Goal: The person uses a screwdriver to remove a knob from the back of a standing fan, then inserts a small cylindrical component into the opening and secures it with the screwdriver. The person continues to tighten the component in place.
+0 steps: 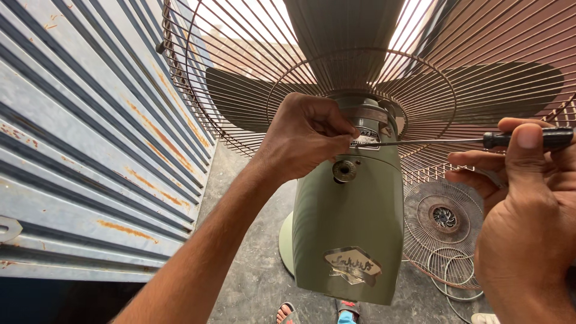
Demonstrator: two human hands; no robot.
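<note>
While the left hand (303, 138) curls around the top of the green motor housing (351, 234), just under the wire guard (252, 78), its fingers (336, 123) are pressed together at the spot where the screwdriver tip meets the housing, seemingly to steady a small fastener or the tip itself; what exactly they pinch is too small to tell. The right hand (528, 198) holds the screwdriver (456, 141) level, thumb lying along the black handle and the other fingers wrapped beneath it, so the long thin shaft reaches sideways across to the housing's neck. This fan stands upright on the concrete floor (252, 282), close beside a rusted corrugated shutter (90, 150), its dark blades (240, 99) behind the guard. A loose wire grille (443, 225) lies flat on the floor to the right of the base, probably set aside there. Sandalled feet (287, 312) show at the floor's near edge.
</note>
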